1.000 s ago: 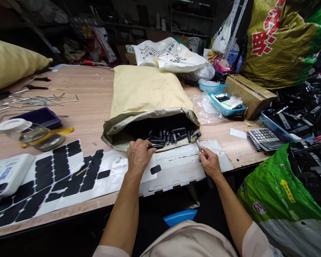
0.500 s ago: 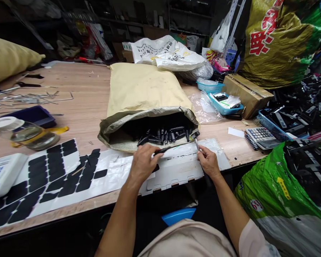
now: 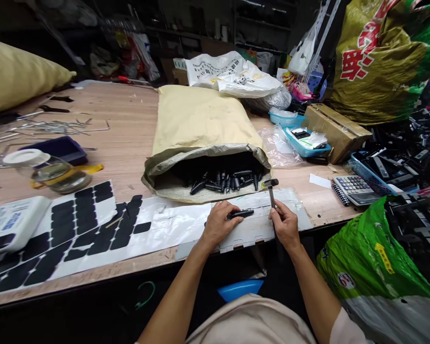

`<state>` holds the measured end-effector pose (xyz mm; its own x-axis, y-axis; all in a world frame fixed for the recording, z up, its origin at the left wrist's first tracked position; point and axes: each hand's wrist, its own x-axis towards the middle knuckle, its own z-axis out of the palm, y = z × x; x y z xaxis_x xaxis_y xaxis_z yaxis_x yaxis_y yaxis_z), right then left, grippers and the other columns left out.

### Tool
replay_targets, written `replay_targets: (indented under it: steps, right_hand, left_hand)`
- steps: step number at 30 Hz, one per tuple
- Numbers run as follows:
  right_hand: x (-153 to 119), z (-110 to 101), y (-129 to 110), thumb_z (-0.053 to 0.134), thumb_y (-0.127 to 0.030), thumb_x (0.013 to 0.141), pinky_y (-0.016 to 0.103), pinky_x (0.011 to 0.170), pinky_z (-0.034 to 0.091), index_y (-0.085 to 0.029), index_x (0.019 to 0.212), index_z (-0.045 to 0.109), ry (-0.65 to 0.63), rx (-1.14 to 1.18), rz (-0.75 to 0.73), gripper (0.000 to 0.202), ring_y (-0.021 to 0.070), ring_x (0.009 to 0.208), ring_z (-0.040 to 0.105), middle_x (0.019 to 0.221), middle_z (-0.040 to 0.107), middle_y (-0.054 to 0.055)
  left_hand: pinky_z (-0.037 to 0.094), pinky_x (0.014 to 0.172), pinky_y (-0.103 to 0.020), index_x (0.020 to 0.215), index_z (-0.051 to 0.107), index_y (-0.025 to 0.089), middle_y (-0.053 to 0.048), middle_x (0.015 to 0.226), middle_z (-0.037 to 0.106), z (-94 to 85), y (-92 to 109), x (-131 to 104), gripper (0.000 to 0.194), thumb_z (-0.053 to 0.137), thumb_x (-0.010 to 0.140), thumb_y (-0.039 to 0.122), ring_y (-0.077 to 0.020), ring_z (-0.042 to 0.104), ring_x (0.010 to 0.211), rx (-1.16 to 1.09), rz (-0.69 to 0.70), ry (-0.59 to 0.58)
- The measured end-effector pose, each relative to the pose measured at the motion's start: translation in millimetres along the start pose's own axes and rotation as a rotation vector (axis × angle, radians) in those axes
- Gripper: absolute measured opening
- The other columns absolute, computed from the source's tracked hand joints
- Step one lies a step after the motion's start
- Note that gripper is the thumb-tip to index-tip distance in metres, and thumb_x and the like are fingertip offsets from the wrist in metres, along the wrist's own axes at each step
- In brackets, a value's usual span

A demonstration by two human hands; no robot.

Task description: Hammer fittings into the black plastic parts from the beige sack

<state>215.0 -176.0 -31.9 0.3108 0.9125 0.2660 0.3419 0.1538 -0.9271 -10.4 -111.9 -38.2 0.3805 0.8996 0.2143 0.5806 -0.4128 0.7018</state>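
Observation:
My left hand [image 3: 220,220] grips a slim black pen-like part [image 3: 244,213], holding it low over a white board [image 3: 251,234] at the table's front edge. Its tapered end points right. My right hand [image 3: 285,223] is closed round the handle of a small hammer [image 3: 271,185], whose dark head stands up just right of the part, apart from it. Behind both hands lies a tan woven sack [image 3: 206,117] with its mouth towards me. Several similar black parts [image 3: 232,181] lie inside the opening.
Sheets of black stickers [image 3: 62,222], a lidded jar [image 3: 62,174] and metal rods [image 3: 57,126] are on the left. To the right are a calculator [image 3: 354,187], blue baskets [image 3: 306,143], a cardboard box [image 3: 335,131] and a green sack [image 3: 361,253] of black parts.
My left hand has moved right and down with the black part, which now lies nearly level over the board. The hammer has become more upright. The whole view has shifted slightly.

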Motion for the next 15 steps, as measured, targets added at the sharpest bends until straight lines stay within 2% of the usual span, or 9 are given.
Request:
replay_targets:
  steps: [4, 7, 10, 12, 15]
  right_hand:
    - [-27.4, -0.2, -25.9, 0.057, -0.029, 0.094, 0.024, 0.056, 0.053, -0.013, 0.128, 0.068, -0.163, -0.053, -0.068, 0.039, 0.0139, 0.058, 0.062, 0.071, 0.068, 0.001]
    - [-41.4, 1.0, -38.1, 0.058, -0.025, 0.093, 0.027, 0.066, 0.060, -0.016, 0.128, 0.069, -0.242, -0.150, -0.168, 0.038, 0.0184, 0.072, 0.072, 0.090, 0.077, 0.007]
    - [-48.7, 4.0, -37.2, 0.057, -0.022, 0.093, 0.033, 0.084, 0.062, -0.017, 0.131, 0.067, -0.249, -0.242, -0.267, 0.040, 0.0246, 0.096, 0.075, 0.113, 0.077, 0.011]
    - [-51.1, 6.8, -32.2, 0.056, -0.021, 0.092, 0.035, 0.091, 0.061, -0.018, 0.132, 0.067, -0.261, -0.304, -0.289, 0.042, 0.0264, 0.102, 0.075, 0.117, 0.076, 0.012]
    - [-52.0, 9.8, -26.7, 0.055, -0.021, 0.092, 0.036, 0.092, 0.061, -0.020, 0.131, 0.068, -0.303, -0.373, -0.273, 0.042, 0.0273, 0.102, 0.075, 0.115, 0.077, 0.011]
  left_hand:
    - [0.044, 0.083, -0.036, 0.093, 0.073, 0.022, -0.002, 0.086, 0.064, 1.2, 0.3, 1.1, 0.014, 0.076, 0.080, 0.025, -0.0220, 0.058, 0.090, -0.013, -0.006, 0.012]
    - [0.044, 0.082, -0.035, 0.093, 0.074, 0.022, -0.001, 0.085, 0.063, 1.4, 1.0, 1.9, 0.014, 0.076, 0.080, 0.025, -0.0215, 0.057, 0.089, -0.026, -0.019, 0.009]
    - [0.044, 0.082, -0.035, 0.093, 0.075, 0.023, -0.001, 0.084, 0.063, -0.5, 3.6, 2.5, 0.013, 0.074, 0.080, 0.024, -0.0209, 0.056, 0.089, -0.029, -0.026, -0.007]
    - [0.044, 0.082, -0.035, 0.091, 0.075, 0.023, -0.001, 0.084, 0.062, -2.4, 6.4, 2.8, 0.011, 0.073, 0.080, 0.023, -0.0206, 0.056, 0.089, -0.019, -0.034, -0.014]
    - [0.044, 0.082, -0.035, 0.087, 0.075, 0.022, -0.002, 0.084, 0.062, -4.7, 10.2, 3.0, 0.007, 0.072, 0.080, 0.020, -0.0206, 0.055, 0.089, -0.005, -0.046, -0.025]
